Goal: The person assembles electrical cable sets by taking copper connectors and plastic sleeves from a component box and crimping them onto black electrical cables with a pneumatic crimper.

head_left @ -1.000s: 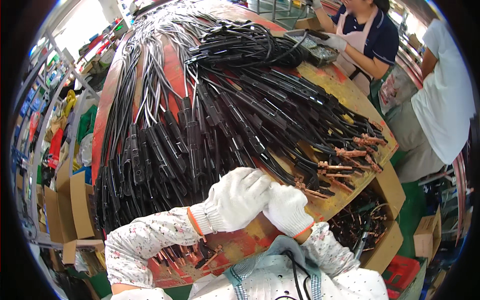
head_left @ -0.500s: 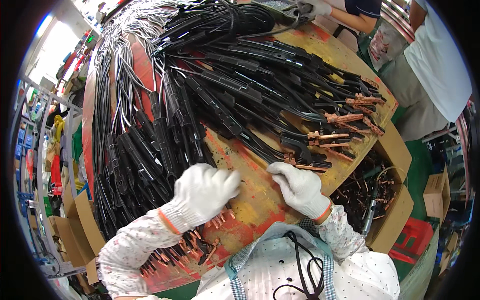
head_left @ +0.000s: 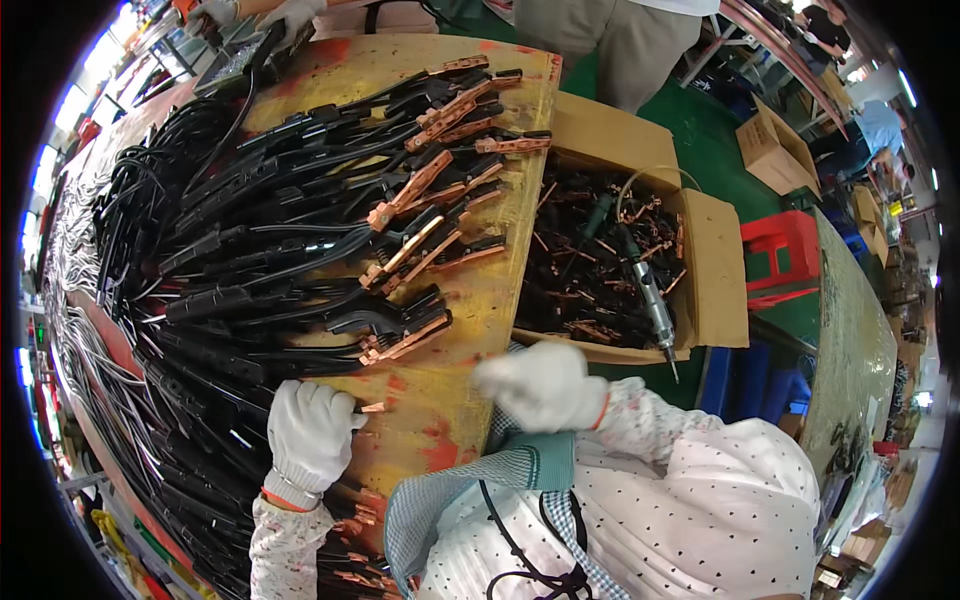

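Note:
My left hand point(head_left: 312, 432), in a white knit glove, is closed at the near end of the black cables. A short copper tip point(head_left: 373, 407) juts out past its fingers from the black piece it grips; the rest is hidden under the glove. My right hand point(head_left: 540, 388), also gloved, is over the table's edge by my apron. It is smeared by motion, so its fingers and anything in them cannot be made out. Beyond my left hand lie several black welding electrode holders point(head_left: 400, 335) with copper jaws, fanned toward the right edge.
A cardboard box point(head_left: 715, 265) full of black and copper parts stands beside the table point(head_left: 490, 300). A silver power screwdriver point(head_left: 652, 300) rests across it. Behind are a red stool point(head_left: 780, 255) and another carton point(head_left: 775, 150). At the far side another person's gloved hands point(head_left: 290, 20) work.
The view has swung right, bringing the box fully in. My left hand is now closed around a copper-tipped piece. My right hand has moved away from the electrode holders to the table's edge.

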A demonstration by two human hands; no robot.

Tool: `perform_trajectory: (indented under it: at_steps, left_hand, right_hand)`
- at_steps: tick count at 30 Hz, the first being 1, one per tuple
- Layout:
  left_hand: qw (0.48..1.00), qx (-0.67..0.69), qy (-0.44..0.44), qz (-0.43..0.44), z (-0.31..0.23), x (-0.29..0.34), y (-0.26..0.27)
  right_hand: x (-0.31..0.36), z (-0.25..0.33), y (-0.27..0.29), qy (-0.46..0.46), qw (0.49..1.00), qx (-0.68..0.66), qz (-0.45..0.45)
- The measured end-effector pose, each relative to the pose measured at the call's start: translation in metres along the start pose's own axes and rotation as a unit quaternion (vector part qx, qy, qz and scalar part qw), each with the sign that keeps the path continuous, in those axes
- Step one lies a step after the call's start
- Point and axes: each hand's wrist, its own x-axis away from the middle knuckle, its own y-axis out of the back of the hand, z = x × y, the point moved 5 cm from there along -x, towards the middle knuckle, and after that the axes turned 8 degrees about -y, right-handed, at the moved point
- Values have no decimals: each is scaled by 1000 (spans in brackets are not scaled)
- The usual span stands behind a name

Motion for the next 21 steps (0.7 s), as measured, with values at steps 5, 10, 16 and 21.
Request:
perform_trajectory:
  at_steps: [5, 10, 16, 21]
  left_hand:
    - [997, 39, 37, 55, 2, 14, -10]
    - [991, 53, 37, 113, -9, 22, -9]
    - [972, 95, 1, 216, -27, 7, -5]
    - [973, 165, 6, 159, -13, -11, -12]
  right_hand:
    - [19, -125, 54, -327, 918, 175, -139]
    - [-14, -188, 71, -457, 869, 147, -121]
    - [-91, -257, 60, -484, 854, 89, -166]
    - [-92, -390, 45, -394, 847, -153, -322]
